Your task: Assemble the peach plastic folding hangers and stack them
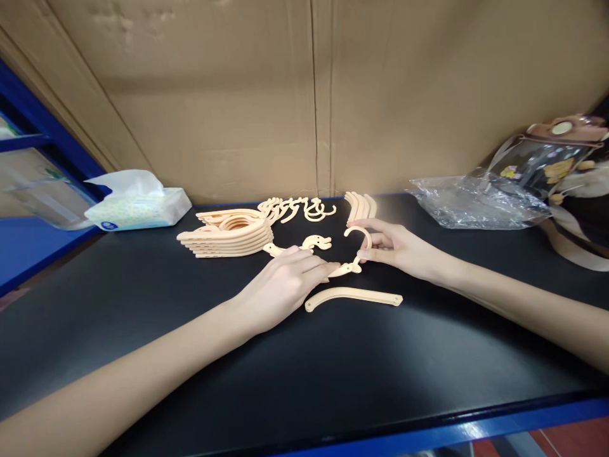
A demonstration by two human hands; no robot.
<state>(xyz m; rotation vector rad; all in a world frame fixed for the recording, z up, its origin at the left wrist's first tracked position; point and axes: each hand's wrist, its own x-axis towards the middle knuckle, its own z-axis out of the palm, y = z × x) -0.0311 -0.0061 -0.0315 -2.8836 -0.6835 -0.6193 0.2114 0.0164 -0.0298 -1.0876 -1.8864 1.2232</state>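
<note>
Left forearm [157, 368] foremost; left fingers [318, 275] grip cream arm piece [340, 271]; right fingers [380, 255] pinch smooth, curled hook [368, 239].

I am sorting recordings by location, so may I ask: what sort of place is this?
Probably an indoor workbench, though the room itself is mostly hidden: a black tabletop bears stacked beige curved pieces, and brown cardboard stands behind.

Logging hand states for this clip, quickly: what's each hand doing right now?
Left hand: closed on a cream piece, grip partly hidden.
Right hand: closed, holding a cream hook.
</note>
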